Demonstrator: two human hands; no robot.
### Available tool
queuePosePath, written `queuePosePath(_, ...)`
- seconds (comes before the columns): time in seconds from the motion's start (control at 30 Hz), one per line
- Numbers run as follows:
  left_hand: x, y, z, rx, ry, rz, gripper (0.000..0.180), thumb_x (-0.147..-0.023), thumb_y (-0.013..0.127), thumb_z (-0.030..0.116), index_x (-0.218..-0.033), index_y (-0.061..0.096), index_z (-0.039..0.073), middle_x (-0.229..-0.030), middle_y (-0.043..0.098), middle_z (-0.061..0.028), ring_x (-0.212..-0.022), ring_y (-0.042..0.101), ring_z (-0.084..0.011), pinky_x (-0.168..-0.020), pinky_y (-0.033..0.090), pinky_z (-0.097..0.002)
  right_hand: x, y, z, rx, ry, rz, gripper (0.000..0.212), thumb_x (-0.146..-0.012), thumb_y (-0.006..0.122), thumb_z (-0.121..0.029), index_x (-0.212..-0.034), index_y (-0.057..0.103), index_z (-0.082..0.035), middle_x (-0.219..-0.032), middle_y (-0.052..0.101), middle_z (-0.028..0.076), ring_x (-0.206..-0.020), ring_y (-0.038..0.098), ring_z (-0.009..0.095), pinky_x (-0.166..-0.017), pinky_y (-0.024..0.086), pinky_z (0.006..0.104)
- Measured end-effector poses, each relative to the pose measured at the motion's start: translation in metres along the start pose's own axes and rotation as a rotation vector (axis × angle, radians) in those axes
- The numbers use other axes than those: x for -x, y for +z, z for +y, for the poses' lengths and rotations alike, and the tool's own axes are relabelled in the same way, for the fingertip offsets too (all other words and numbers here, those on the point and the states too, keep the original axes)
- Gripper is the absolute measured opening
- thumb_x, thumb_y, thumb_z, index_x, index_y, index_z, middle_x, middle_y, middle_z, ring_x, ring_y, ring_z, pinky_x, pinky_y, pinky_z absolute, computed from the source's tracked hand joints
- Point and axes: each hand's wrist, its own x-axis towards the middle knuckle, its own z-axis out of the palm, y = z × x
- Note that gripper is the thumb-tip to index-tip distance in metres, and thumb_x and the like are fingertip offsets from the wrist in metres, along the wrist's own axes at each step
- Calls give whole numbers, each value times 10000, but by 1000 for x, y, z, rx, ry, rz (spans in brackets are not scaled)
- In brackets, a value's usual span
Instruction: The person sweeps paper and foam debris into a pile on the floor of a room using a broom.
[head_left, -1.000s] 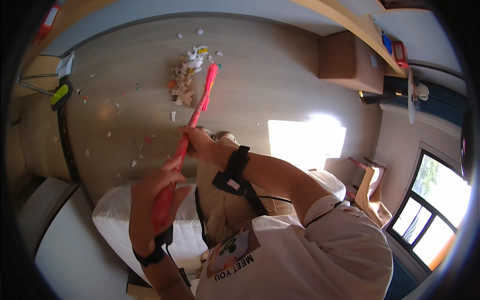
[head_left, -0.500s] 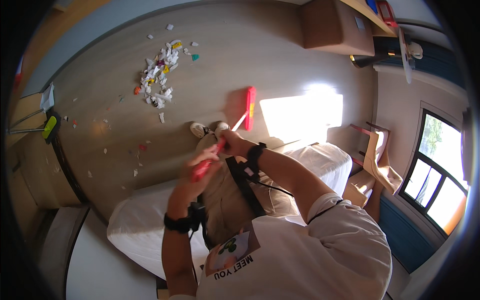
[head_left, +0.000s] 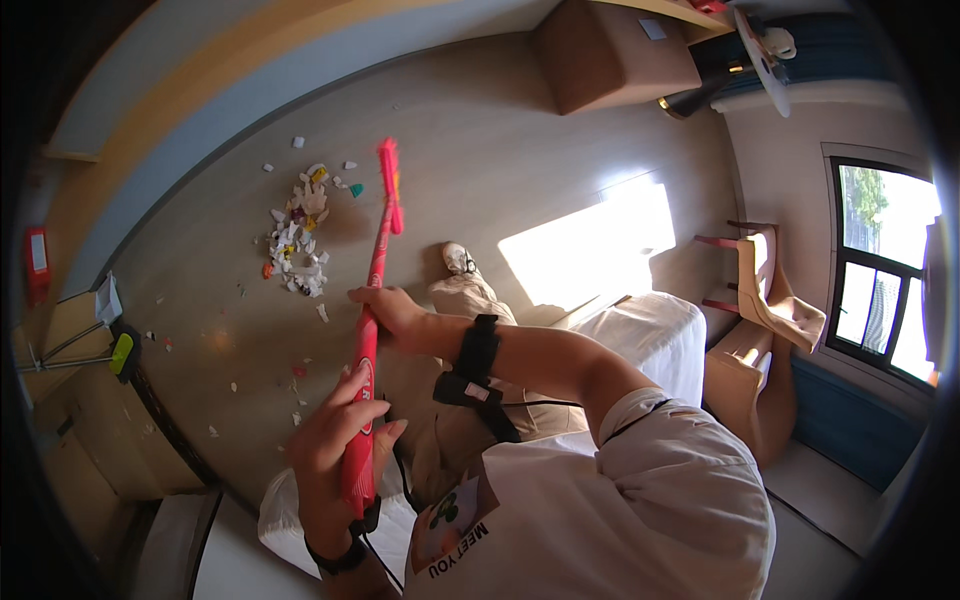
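The right hand is wrapped around the shaft of the red broom, while the left hand lies at its near end with fingers stretched over it, and whether that hand grips firmly I cannot tell. The broom runs lengthwise away from the hands, its head straight out beyond the right hand, which is the nearer one, and the pile of paper scraps lies farther left on the floor, apart from the head. Slight blur leaves unclear whether the bristles touch down, and the palms' contact is hidden.
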Motion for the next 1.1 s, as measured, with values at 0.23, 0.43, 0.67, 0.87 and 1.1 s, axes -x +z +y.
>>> queuePosePath(0.23, -148, 125, -33, 470, 25, -10, 264, -754, 644, 95, -977, 526, 18, -1168, 489, -207, -1033, 531, -290, -836, 428, -326, -38, -153, -168, 249, -116, 354, 251, -801, 516, -270, -685, 476, -51, -540, 469, 60, -433, 474, 165, -373, 400, 295)
queuePosePath(0.43, -275, 226, -45, 628, -51, 21, 292, -834, 558, 144, -1092, 502, 21, -1216, 461, -188, -1135, 450, -221, -911, 353, -273, -95, -249, -280, 206, -50, 382, 233, -843, 468, -239, -855, 373, -27, -700, 408, 72, -582, 488, 194, -465, 442, 335)
queuePosePath(0.67, -263, 106, -56, 501, -383, 73, 188, -799, 569, 58, -980, 546, 12, -1134, 528, -149, -968, 536, -164, -808, 419, -263, -151, -154, -245, 50, 167, -118, 189, -834, 478, -235, -789, 410, -65, -616, 477, 96, -458, 506, 233, -369, 430, 326)
queuePosePath(0.87, -242, 14, 10, 121, -374, 145, 255, -676, 663, 67, -911, 568, 37, -1061, 558, -145, -877, 571, -254, -811, 434, -311, -117, -28, -199, -16, 369, -298, 175, -827, 494, -227, -793, 451, -61, -614, 513, 81, -503, 542, 217, -430, 477, 329)
queuePosePath(1.1, -239, 3, 33, 83, -240, 136, 332, -662, 705, 194, -952, 588, 82, -1040, 578, -126, -879, 577, -279, -841, 432, -361, -51, -35, -269, 168, 193, -166, 250, -821, 526, -273, -737, 473, -43, -588, 538, 93, -459, 547, 208, -398, 464, 307)
